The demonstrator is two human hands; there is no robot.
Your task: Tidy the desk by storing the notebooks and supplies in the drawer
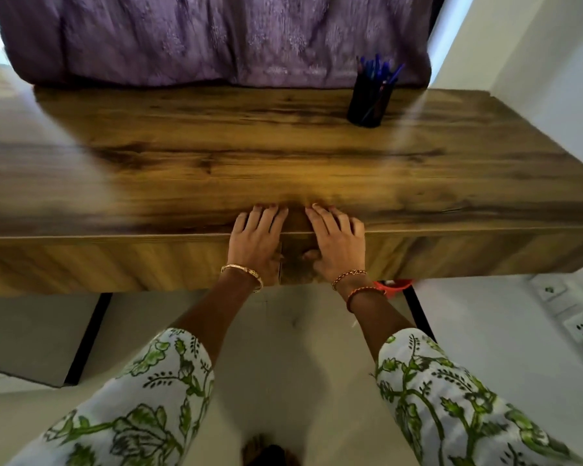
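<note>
Drawer fronts [418, 260] of ribbed, grooved wood are seen under the front edge of the bench [283, 156], both closed, with a narrow vertical seam between them at the middle. The bench top is a thick, smooth slab with brown and yellow wood grain and a slight shine. Two hands are laid over its front edge, side by side and apart: the left hand [256, 243] and the right hand [337, 245] rest with straight, relaxed fingers on the top and grasp nothing; the thumbs hang against the fronts. One gold bangle [243, 272] is worn on the left wrist, two thin bracelets [357, 284] on the right. Both sleeves [142, 405] are of white cloth printed with green leaves. One dark round pen holder [367, 102] stands at the back right, filled with several blue pens [381, 70]; their number cannot be counted. A purple, wrinkled curtain [216, 38] hangs behind. No writing can be read.
</note>
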